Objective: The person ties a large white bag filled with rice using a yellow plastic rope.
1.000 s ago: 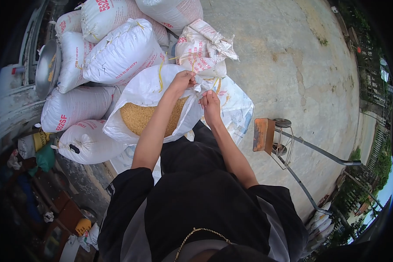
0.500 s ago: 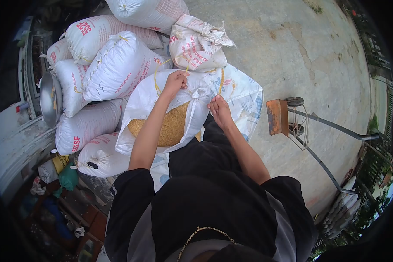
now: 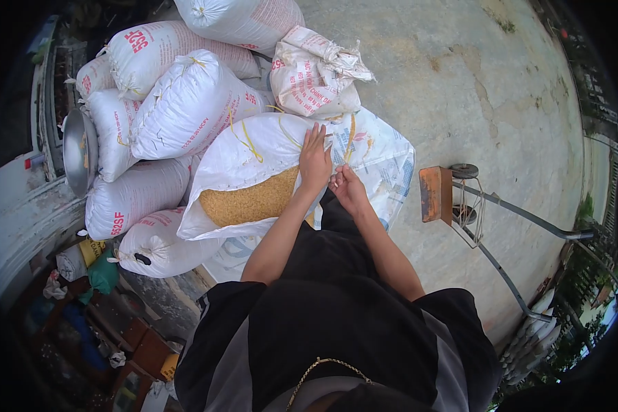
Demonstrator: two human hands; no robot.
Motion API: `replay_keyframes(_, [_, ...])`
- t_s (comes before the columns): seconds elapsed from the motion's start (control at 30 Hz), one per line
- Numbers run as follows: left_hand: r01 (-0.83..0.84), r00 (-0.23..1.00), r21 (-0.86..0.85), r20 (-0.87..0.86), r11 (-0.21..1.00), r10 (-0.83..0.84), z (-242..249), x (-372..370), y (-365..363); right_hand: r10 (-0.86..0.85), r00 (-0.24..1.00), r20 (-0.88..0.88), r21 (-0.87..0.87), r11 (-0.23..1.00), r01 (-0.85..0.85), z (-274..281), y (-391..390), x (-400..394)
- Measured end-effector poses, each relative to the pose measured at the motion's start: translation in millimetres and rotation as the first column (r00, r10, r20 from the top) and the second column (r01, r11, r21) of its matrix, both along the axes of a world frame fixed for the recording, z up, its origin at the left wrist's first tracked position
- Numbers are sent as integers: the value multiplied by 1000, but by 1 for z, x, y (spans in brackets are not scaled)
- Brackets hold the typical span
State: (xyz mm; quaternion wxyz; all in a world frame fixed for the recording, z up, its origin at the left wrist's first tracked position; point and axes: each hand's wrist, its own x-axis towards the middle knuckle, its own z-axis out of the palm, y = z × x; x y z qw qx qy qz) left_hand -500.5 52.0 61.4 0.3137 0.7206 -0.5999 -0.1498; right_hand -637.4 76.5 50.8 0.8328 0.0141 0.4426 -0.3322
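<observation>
Outdoors, a worn concrete floor stretched away beneath a white printed sheet. The left hand had its fingers nearly straight and close together, laid over the right end of an open sack; whether it gripped any cloth could not be told. Just beside it, the right hand was curled, thumb and fingers pinched at the lower end of a yellow strip. The sack lay on its side on the sheet, left of the sheet's right corner, its wide mouth showing golden grain. Yellow string trailed over its upper side. A creased sack stood by the sheet's top edge. Full sacks were piled left of it, near a metal basin. A handcart stood beyond the sheet's right edge.
</observation>
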Motion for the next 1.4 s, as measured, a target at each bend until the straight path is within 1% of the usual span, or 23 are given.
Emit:
replay_keyframes(0.07, [-132, 918, 1, -378, 991, 123, -5, -4, -1, 6, 1000, -8, 33, 999, -5, -6, 0, -2])
replay_keyframes(0.1, [-135, 915, 2, -383, 991, 126, 1, -4, -3, 53, 999, 2, 44, 998, -53, -10, -2, -5])
replay_keyframes(0.17, [-204, 590, 369, -693, 907, 415, 17, -3, 1, 106, 994, 9, 65, 992, -106, -17, -7, -13])
replay_keyframes(0.2, [-209, 585, 370, -695, 905, 419, 13, -3, 6, 140, 990, -8, 70, 988, -139, -21, -19, -17])
replay_keyframes(0.27, [-201, 237, 343, -892, 918, 385, 6, 0, 18, 177, 984, -29, 80, 981, -175, -29, -47, -23])
replay_keyframes(0.37, [-70, 226, 442, -866, 894, 446, 12, 0, 30, 461, 884, -74, 40, 887, -460, -38, -92, -11])
replay_keyframes(0.4, [-76, 219, 443, -866, 893, 449, 12, -3, 32, 637, 761, -121, 60, 770, -635, -36, -108, 2])
replay_keyframes(0.47, [-89, 636, 286, -721, 954, 275, 11, -11, 38, 847, 454, -276, 77, 490, -868, -31, -132, 35])
replay_keyframes(0.5, [-41, 709, 319, -659, 947, 252, 25, -10, 36, 875, 291, -387, 82, 347, -934, -27, -138, 53])
replay_keyframes(0.53, [-46, 705, 320, -661, 946, 258, 25, -11, 37, 877, 284, -387, 85, 341, -936, -19, -141, 70])
replay_keyframes(0.6, [4, 961, 127, -275, 992, 32, 26, -15, 36, 853, 130, -505, -8, 146, -989, -6, -143, 96])
replay_keyframes(0.63, [-4, 960, 127, -276, 992, 40, 28, -17, 37, 854, 123, -506, -7, 138, -990, -2, -139, 105])
replay_keyframes(0.7, [67, 988, 194, -149, 979, -38, 38, -17, 35, 682, -81, -726, -47, -167, -985, 6, -134, 122])
replay_keyframes(0.83, [131, 985, 131, -132, 983, -114, 24, -17, 39, 414, -127, -902, -38, -367, -929, 24, -113, 136])
replay_keyframes(0.97, [183, 967, 45, -191, 982, -171, 5, -17, 35, 378, -14, -926, -79, -229, -970, 33, -92, 132])
replay_keyframes(1.03, [198, 962, 55, -204, 979, -183, 7, -15, 37, 637, 300, -710, -169, 259, -951, 6, -87, 124])
replay_keyframes(1.07, [215, 965, -7, -151, 977, -213, 4, -15, 37, 636, 301, -710, -171, 259, -951, -1, -88, 124])
replay_keyframes(1.13, [245, 963, -67, -96, 967, -250, 0, -17, 43, 683, 460, -568, -101, 496, -862, -15, -89, 125])
replay_keyframes(1.17, [184, 973, -22, -136, 983, -185, -2, -21, 47, 678, 464, -570, -101, 503, -859, -5, -84, 129])
replay_keyframes(1.23, [130, 977, 19, -170, 991, -125, 0, -22, 44, 420, 43, -906, -11, 79, -997, 29, -61, 146])
replay_keyframes(1.27, [180, 982, 81, -71, 980, -175, 5, -21, 37, 417, 45, -908, -13, 79, -997, 32, -50, 148])
replay_keyframes(1.33, [234, 970, 154, 26, 960, -240, 6, -21, 31, 89, -21, -996, 15, -71, -997, 34, -26, 148])
replay_keyframes(1.4, [88, 996, 31, 2, 996, -88, 6, -29, 27, 76, -43, -996, 35, -92, -995, 51, -12, 139])
